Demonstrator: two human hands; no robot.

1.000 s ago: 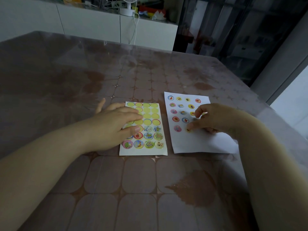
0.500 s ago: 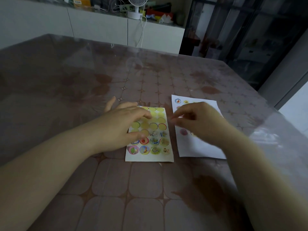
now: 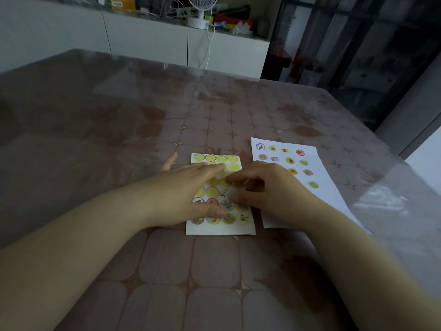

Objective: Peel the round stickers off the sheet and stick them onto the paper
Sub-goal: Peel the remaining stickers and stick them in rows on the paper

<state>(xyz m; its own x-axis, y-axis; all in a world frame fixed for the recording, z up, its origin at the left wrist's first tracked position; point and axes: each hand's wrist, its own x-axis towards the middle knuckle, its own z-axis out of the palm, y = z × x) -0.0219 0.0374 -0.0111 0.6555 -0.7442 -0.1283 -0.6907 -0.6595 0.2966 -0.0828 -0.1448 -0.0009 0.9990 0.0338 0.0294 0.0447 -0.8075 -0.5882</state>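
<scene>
The sticker sheet (image 3: 220, 229) lies on the table in front of me, its upper rows bare yellow circles and its lower rows still holding round stickers (image 3: 228, 219). My left hand (image 3: 186, 189) rests flat on the sheet's left half, fingers straight, pressing it down. My right hand (image 3: 269, 187) is over the sheet's right side. Its fingers are curled, and the index tip and thumb tip touch the sheet around one sticker (image 3: 226, 194); nothing is lifted. The white paper (image 3: 317, 201) lies to the right with several stickers stuck on its upper part.
The table (image 3: 214, 271) has a brown patterned cloth under a clear glossy cover. A white cabinet (image 3: 152, 41) with a small fan (image 3: 201, 10) and clutter stands beyond the far edge. Dark glass doors (image 3: 346, 44) are at the back right.
My right hand left the white paper and moved left onto the sticker sheet. My left hand stayed flat on the sheet. The camera view shifted slightly.
</scene>
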